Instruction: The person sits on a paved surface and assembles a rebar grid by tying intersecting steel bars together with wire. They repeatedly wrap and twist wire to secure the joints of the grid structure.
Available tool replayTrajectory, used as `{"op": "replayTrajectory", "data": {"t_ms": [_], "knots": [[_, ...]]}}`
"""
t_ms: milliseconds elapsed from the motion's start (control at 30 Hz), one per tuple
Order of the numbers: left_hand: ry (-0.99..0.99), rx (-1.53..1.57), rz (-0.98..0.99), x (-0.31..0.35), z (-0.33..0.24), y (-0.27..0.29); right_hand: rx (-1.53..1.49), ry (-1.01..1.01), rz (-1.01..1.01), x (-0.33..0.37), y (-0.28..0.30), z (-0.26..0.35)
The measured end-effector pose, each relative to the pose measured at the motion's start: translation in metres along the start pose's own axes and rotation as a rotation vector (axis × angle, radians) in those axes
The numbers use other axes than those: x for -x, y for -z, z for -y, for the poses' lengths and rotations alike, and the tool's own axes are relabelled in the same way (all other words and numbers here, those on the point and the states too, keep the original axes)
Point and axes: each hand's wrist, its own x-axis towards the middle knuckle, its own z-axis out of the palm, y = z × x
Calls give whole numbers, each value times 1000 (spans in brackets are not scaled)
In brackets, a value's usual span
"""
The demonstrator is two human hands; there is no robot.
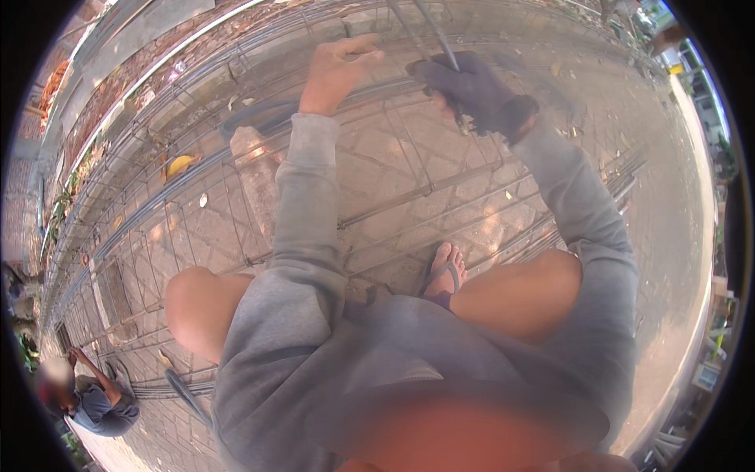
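The left hand is bare and rests on a long horizontal bar of the rebar cage, fingers curled loosely over the steel at the top centre of the view. The right hand wears a dark glove and is closed in a fist around the handle of a thin metal tying hook, whose shaft runs up and to the left from the fist toward the picture's upper edge. Both hands sit close together, near the same stretch of bar, with the hook shaft just to the right of the left fingertips. The rebar cage lies on its side across paved brick ground, running from lower left to upper right, its rectangular stirrups spaced along the long bars. Grey sleeves cover both forearms. The person squats over the cage with bare knees spread, and one foot in a flip-flop sandal stands on the paving between bars. A yellow leaf lies within the cage at left. A second person crouches at the cage's far lower-left end.
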Motion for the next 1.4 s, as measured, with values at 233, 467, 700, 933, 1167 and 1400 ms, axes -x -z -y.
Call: {"op": "replayTrajectory", "data": {"t_ms": [233, 467, 700, 933, 1167, 1400], "knots": [[314, -704, 382, 13, 144, -17, 1105, 33, -162, -13, 70, -8], [221, -746, 419, 8, 151, -61, 2073, 323, -28, -38, 73, 10], [221, -533, 402, 3, 153, -51, 1914, 516, 84, -76, 58, 37], [180, -545, 378, 7, 159, -55, 2086, 510, 163, -89, 32, 54], [204, -505, 386, 4, 159, -54, 2097, 616, 255, -98, 27, 63], [208, -528, 372, 4, 163, -61, 2380, 494, 215, -138, 41, 66]]}}
